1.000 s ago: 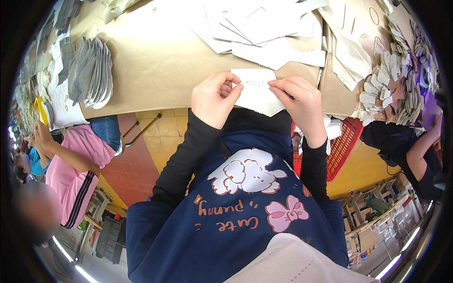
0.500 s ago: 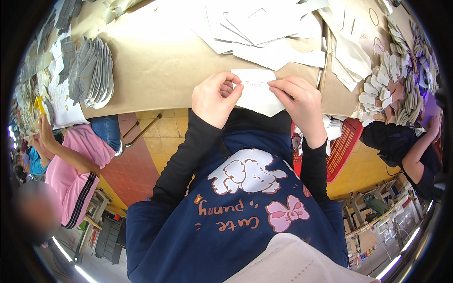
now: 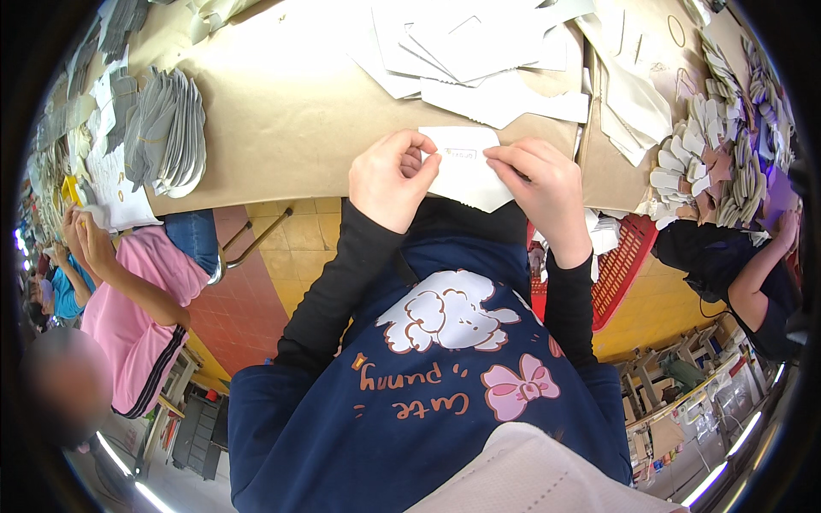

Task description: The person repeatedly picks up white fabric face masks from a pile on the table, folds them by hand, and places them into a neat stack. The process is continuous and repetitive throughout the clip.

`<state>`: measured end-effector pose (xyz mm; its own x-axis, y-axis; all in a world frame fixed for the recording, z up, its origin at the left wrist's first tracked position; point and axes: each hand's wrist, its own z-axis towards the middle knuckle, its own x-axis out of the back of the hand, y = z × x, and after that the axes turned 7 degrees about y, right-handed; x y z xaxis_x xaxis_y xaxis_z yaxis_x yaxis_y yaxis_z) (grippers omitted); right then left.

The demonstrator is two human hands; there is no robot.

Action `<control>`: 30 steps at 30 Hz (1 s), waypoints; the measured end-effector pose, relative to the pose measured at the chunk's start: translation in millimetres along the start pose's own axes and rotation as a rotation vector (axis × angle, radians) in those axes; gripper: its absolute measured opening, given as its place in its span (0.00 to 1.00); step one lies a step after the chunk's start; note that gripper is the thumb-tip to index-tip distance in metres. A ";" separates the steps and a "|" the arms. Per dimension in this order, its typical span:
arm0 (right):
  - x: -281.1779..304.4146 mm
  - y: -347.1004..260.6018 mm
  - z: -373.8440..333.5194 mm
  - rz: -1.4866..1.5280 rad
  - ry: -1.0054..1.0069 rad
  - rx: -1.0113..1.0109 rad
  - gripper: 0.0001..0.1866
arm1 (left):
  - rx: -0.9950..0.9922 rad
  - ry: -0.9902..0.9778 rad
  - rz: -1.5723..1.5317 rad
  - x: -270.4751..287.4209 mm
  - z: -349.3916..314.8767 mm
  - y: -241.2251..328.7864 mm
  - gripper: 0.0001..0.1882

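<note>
A white cut piece of sheet material with a small printed mark hangs over the table's near edge. My left hand pinches its left side between thumb and fingers. On the opposite side, the thumb and fingers of my right hand are closed on its edge. Just beyond my hands lies a loose pile of similar white cut pieces, some with notched or zigzag edges.
Grey cut pieces stand bundled at the left of the brown-covered table. Small pale pieces heap up at the right. A red plastic basket sits below the table, beside my right forearm. People work on both sides, including one in a pink shirt.
My hands and the white piece stay almost still. At the left, the hands of the person in pink have shifted and now hold something pale.
</note>
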<state>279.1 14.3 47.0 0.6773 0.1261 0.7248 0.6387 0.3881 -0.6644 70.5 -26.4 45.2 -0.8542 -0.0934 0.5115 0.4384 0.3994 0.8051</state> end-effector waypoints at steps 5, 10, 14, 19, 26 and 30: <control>-1.6 -4.9 -0.1 -0.087 -0.008 0.027 0.08 | -0.050 0.042 0.031 -4.1 -2.5 1.7 0.07; -1.1 -7.9 -0.5 -0.195 -0.024 0.034 0.12 | -0.094 0.052 0.162 -4.4 -2.4 2.0 0.09; -2.2 -8.2 -0.9 -0.209 0.010 0.050 0.14 | -0.208 0.141 0.282 -0.1 -1.0 -4.0 0.11; -4.0 -8.4 -2.0 -0.214 0.030 0.043 0.15 | -0.341 0.163 0.278 -1.7 -3.2 -13.2 0.11; -6.3 -8.2 -2.2 -0.183 0.028 0.068 0.15 | -0.522 0.281 0.430 -6.1 -11.4 -20.4 0.13; -9.0 -7.5 -0.1 -0.105 -0.004 0.033 0.14 | -0.544 0.319 0.478 -6.5 -12.7 -21.0 0.12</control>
<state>268.2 10.1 45.5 0.6057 0.0870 0.7909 0.6937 0.4293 -0.5784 70.4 -45.8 28.8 -0.4534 -0.3138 0.8342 0.8832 -0.0320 0.4680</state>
